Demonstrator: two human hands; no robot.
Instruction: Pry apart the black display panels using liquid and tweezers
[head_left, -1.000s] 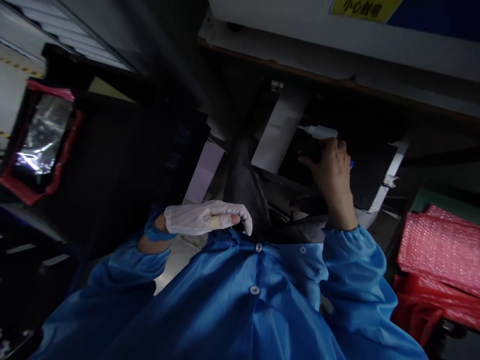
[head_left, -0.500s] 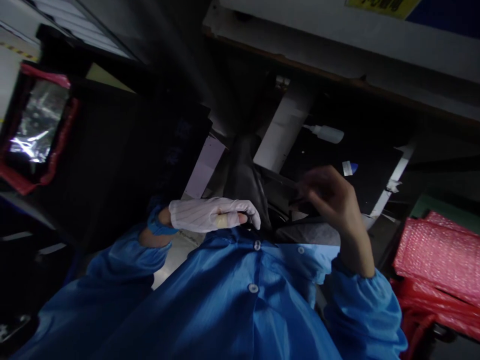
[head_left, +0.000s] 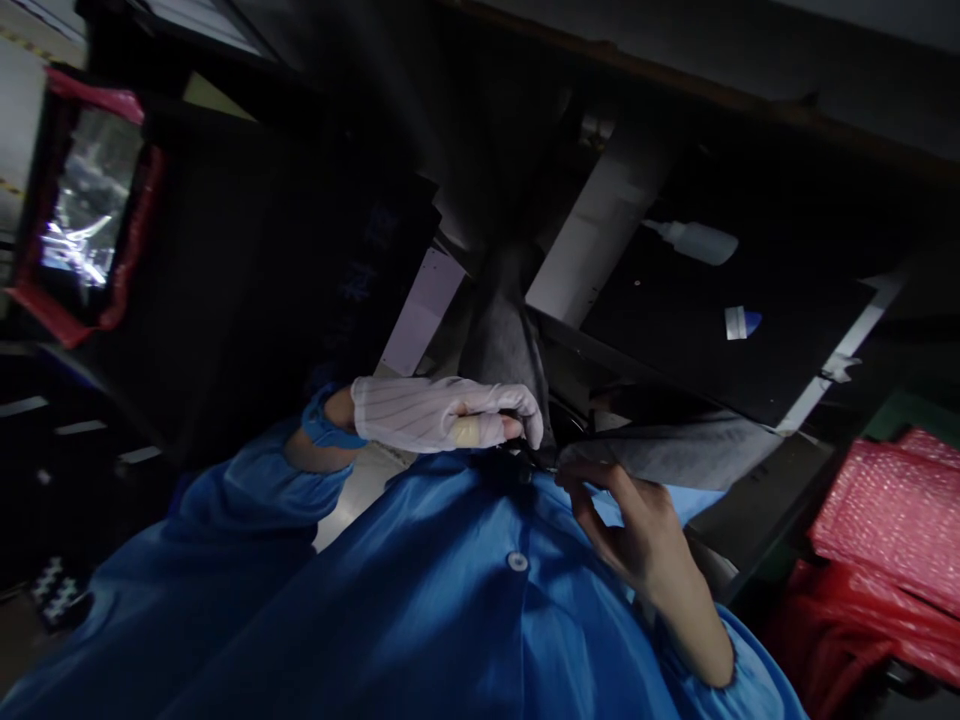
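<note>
My left hand (head_left: 450, 415) wears a white striped glove with the thumb tip bare and a yellowish wrap round the thumb. Its fingers curl toward the thumb, low in front of my body. Whatever lies between them is dark and hard to make out. Just to the right, my bare right hand (head_left: 630, 520) has thumb and index finger bent together in a pinch at the front of my blue jacket (head_left: 442, 570). Any small thing at its fingertips cannot be told. Both hands are close together over my dark grey trousers (head_left: 506, 330).
A black surface (head_left: 697, 350) at right bears a white squeeze bottle (head_left: 697, 242) and a small blue-and-white piece (head_left: 742, 322). Pink bubble wrap (head_left: 892, 510) lies at far right. A large black box (head_left: 247, 260) stands left, beside a red-wrapped shiny panel (head_left: 90, 200).
My right hand has come down and left to the jacket front, beside my left hand. The left hand keeps its curled shape. The view has shifted slightly.
</note>
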